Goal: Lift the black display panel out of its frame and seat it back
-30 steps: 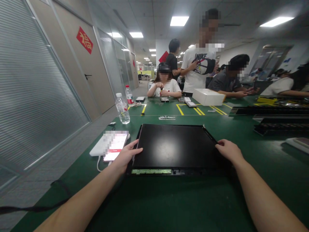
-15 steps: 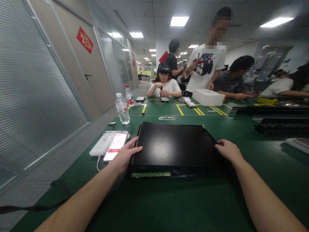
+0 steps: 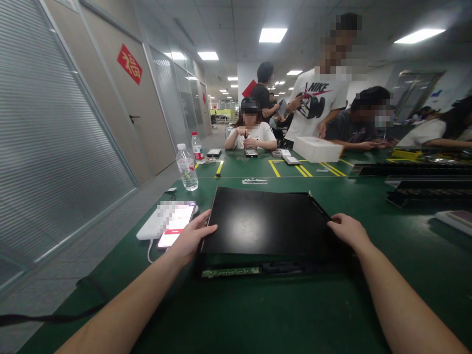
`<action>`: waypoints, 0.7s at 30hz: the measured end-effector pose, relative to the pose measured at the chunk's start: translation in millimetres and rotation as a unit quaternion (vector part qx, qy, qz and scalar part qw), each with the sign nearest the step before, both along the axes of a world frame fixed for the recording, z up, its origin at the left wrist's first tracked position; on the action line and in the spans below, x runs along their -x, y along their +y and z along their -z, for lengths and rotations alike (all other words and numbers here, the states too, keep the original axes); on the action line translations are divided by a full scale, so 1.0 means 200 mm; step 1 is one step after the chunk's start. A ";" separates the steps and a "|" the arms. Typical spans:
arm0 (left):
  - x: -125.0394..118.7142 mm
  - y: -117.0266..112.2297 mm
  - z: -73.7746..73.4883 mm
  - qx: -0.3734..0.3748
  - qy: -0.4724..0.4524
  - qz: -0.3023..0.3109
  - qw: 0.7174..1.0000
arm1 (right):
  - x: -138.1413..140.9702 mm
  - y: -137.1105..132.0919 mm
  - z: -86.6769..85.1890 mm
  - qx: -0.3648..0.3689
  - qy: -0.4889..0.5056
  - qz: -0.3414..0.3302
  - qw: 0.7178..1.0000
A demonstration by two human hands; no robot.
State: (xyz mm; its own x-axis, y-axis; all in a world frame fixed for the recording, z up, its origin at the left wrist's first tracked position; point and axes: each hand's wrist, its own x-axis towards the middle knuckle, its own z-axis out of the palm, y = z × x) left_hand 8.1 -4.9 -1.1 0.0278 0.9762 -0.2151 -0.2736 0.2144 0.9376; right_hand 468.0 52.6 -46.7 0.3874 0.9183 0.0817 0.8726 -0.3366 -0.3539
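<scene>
A flat black display panel (image 3: pixel 258 221) lies in front of me, with a soft glare on its surface. At its left edge, my left hand (image 3: pixel 194 235) grips with the thumb on top and the fingers at the side. My right hand (image 3: pixel 346 231) pinches the right edge, its fingertips partly hidden beneath. Under the panel is a dark frame (image 3: pixel 320 205), whose rim shows at the far right corner. A green circuit board strip (image 3: pixel 231 271) shows below the panel's near edge, with a dark gap between them.
Left of the panel, a lit phone (image 3: pixel 177 223) leans by a white box-like device (image 3: pixel 153 221). Two water bottles (image 3: pixel 187 169) stand behind. Black metal-looking strips (image 3: pixel 424 192) lie at the right on the green table (image 3: pixel 258 314). Several people sit or stand beyond a white box (image 3: pixel 317 150).
The gap between the panel's near edge and the circuit board strip has widened, and more of the strip's surroundings show. Both hands keep their hold on the panel's sides.
</scene>
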 end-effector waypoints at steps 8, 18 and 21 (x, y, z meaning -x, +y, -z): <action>-0.02 -0.02 -0.03 -0.026 -0.003 -0.022 0.999 | -0.01 0.01 0.01 0.017 0.010 0.001 1.000; -0.04 -0.03 -0.03 -0.082 -0.039 -0.010 0.996 | 0.00 0.01 -0.02 -0.005 0.071 0.011 0.997; -0.05 -0.04 -0.04 -0.105 -0.044 -0.011 0.993 | -0.02 0.02 0.00 -0.033 0.115 0.027 0.993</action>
State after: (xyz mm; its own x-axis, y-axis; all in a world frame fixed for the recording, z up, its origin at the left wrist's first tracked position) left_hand 17.5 -13.2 6.4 0.0146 0.9999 -0.0041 -0.3584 0.0091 0.9335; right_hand 471.0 57.1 -47.1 0.4505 0.8916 0.0454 0.7482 -0.3493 -0.5640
